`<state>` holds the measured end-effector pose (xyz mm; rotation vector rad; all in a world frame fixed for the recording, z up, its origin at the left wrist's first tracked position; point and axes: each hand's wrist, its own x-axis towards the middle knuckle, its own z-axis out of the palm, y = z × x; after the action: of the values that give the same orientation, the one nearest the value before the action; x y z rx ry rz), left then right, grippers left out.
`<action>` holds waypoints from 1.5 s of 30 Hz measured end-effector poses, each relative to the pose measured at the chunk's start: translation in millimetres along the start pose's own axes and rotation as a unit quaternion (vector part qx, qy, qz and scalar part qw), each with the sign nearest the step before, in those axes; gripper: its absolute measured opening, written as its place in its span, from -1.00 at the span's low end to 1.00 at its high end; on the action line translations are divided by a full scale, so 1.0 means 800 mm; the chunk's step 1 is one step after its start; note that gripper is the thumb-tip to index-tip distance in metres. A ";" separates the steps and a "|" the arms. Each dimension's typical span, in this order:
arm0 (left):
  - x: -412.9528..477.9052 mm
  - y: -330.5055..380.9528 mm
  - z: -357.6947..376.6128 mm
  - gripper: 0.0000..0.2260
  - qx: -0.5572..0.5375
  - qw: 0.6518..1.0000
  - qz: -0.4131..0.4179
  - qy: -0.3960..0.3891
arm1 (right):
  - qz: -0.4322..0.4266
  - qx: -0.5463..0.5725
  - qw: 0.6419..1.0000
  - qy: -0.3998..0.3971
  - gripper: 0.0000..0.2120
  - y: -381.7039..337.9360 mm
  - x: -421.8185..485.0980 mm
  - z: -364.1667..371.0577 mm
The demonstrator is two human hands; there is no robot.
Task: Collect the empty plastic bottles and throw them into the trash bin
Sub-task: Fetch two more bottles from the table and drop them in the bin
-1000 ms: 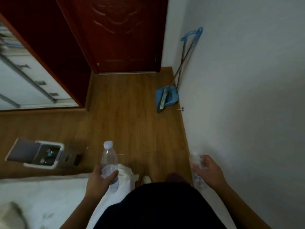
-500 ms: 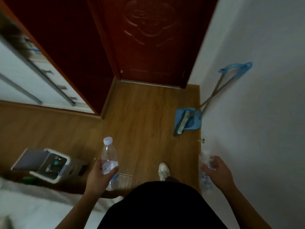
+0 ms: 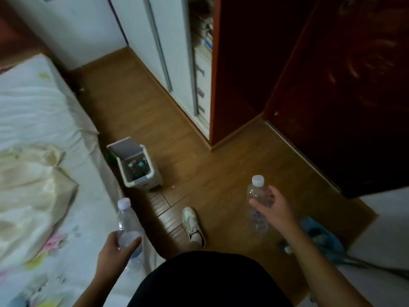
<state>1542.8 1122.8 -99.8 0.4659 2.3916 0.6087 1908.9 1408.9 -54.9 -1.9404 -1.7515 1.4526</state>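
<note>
Far left: bed under a white flowered sheet, with a cream cloth bunched on top.

Just beside the bed's edge, on the wooden floor: the trash bin, small and white, lid tipped up and back, mouth open. Dark contents inside with one round blue spot, too small to name.

Nearer, low left: left hand, fingers and thumb curled round the lower body of the left bottle. Clear plastic, white cap on, upright with a slight lean, held over the bed's edge, short of the bin and apart from it.

Bottom centre: black garment at the waist. Just above it, between the two hands, one white shoe flat on the boards.

Right of the shoe: right bottle, clear, white cap on, blue print on the label, upright above the floor and well apart from the bin. Right hand on its upper half, thumb across the front, fingers wrapped round the far side, gripping it.

Farther back, past the bin: white wardrobe, sliding door partly open, shelves inside blurred.

Further right: dark red door.

Low right, behind the right forearm: a blue object on the floor, too blurred to name, against a white wall.
</note>
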 end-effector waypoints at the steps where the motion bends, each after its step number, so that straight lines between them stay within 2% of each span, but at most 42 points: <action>1: 0.010 -0.004 -0.001 -0.45 -0.007 1.000 -0.013 0.012 | -0.008 -0.004 1.000 -0.012 -0.16 -0.022 0.021 0.008; 6: 0.080 0.012 -0.011 -0.43 -0.036 0.997 -0.056 0.029 | -0.002 -0.034 0.998 -0.050 -0.17 -0.094 0.101 0.044; 10: 0.152 0.073 -0.034 -0.49 -0.049 0.998 -0.029 0.037 | 0.009 -0.052 0.997 -0.062 -0.15 -0.144 0.149 0.061; 17: 0.249 0.176 -0.078 -0.62 -0.085 0.993 0.002 0.084 | -0.021 -0.086 0.991 -0.097 -0.25 -0.259 0.244 0.080; 22: 0.290 0.199 -0.099 -0.54 -0.131 0.983 -0.042 0.122 | -0.108 -0.116 0.974 -0.161 -0.35 -0.369 0.330 0.143; 27: 0.297 0.195 -0.117 -0.39 -0.161 0.959 -0.125 0.194 | -0.198 -0.159 0.930 -0.264 -0.35 -0.477 0.383 0.237; 32: 0.292 0.198 -0.133 -0.35 -0.250 0.921 -0.165 0.248 | -0.250 -0.218 0.869 -0.367 -0.36 -0.548 0.394 0.326; 37: 0.282 0.188 -0.140 -0.31 -0.284 0.904 -0.178 0.265 | -0.261 -0.245 0.828 -0.433 -0.29 -0.577 0.368 0.390; 41: 0.290 0.171 -0.157 -0.25 -0.259 0.912 -0.174 0.266 | -0.256 -0.240 0.818 -0.456 -0.26 -0.590 0.337 0.434; 45: 0.305 0.140 -0.179 -0.30 -0.243 0.921 -0.165 0.256 | -0.257 -0.234 0.830 -0.435 -0.12 -0.583 0.310 0.469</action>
<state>1288.2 1284.6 -57.3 -0.3526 2.5685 1.2350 1284.4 1581.7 -74.1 -0.7120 -2.9285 1.9354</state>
